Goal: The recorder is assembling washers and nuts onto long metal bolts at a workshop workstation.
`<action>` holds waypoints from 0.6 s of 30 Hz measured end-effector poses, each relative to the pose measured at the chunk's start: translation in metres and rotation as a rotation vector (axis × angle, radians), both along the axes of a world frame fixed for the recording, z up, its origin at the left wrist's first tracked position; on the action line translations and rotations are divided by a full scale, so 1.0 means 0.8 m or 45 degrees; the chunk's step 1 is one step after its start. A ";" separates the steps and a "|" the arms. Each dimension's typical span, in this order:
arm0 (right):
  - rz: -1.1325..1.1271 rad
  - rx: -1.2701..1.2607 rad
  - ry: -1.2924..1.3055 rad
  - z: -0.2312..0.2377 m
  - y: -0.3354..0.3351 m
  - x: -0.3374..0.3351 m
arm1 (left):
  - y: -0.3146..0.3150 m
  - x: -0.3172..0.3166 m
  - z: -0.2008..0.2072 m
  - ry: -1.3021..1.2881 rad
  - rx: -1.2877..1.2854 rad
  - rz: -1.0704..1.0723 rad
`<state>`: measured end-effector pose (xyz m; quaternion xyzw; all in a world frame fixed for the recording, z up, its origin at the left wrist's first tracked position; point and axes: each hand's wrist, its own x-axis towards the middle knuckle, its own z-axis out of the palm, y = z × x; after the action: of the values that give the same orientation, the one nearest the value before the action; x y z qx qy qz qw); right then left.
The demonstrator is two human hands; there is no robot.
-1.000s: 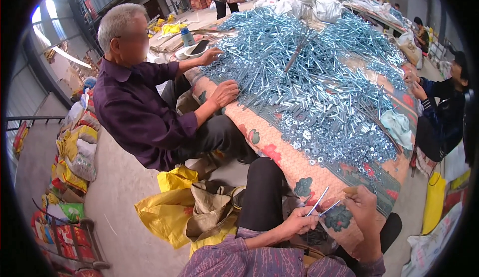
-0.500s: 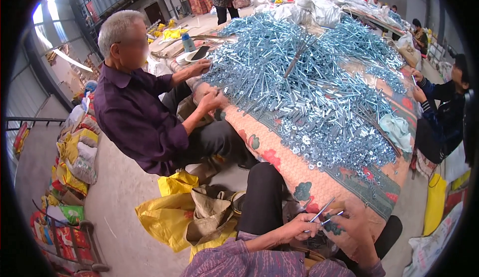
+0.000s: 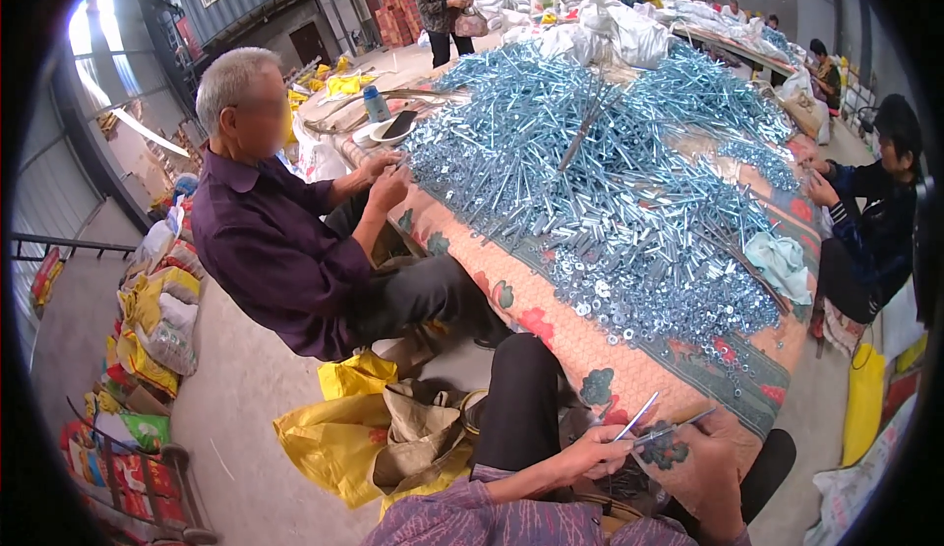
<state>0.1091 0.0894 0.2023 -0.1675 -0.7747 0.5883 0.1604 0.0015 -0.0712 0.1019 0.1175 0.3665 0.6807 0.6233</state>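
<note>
While the wearer sits at the near corner of a work surface draped in a peach floral cloth (image 3: 551, 300), both bare hands meet low in the lower right of the view. The left hand (image 3: 595, 451) is curled closed, its fingertips gripping a slim first rod (image 3: 641, 412) of silvery metal, which slants up and to the right. A second rod (image 3: 696, 418) runs from those same fingertips across to the right hand (image 3: 710, 453). The right hand's fingers are bent close against this rod, but they are blurred, so I cannot tell whether they grip it. Both rods are held in the air, just above the cloth's edge.

Half a second ago the second rod's bright end sat close to the left hand; now it reaches further out to the right, past the right fingers. This suggests that the handling centres on that rod, with the left hand steadying the pair.

Beyond lies a broad heap of metal rods (image 3: 531, 103), with washers and small rings (image 3: 678, 300) scattered along its near side. At left, a co-worker in a purple shirt (image 3: 265, 251) has brought both hands together at the cloth's edge; they were apart a moment earlier. A yellow sack (image 3: 334, 443) lies on the floor beside the wearer's knee (image 3: 526, 389).
</note>
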 end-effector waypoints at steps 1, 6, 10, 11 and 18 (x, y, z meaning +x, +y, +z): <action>-0.032 -0.304 0.040 -0.001 0.005 -0.002 | -0.001 0.000 0.006 0.011 -0.010 -0.032; 0.095 -0.037 0.000 -0.042 -0.004 0.008 | 0.005 0.015 0.000 0.100 -0.080 0.095; -0.097 -0.363 -0.170 -0.066 0.004 0.019 | 0.002 0.026 -0.007 0.350 -0.066 0.208; -0.014 -0.117 -0.148 -0.072 0.011 0.022 | 0.002 0.024 -0.006 0.334 -0.081 0.201; -0.134 -0.127 -0.137 -0.033 0.016 0.009 | 0.006 0.004 0.017 0.342 -0.200 0.288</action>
<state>0.1160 0.1024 0.1762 -0.2471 -0.7422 0.6069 0.1408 0.0049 -0.0667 0.1152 0.1162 0.5092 0.6941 0.4955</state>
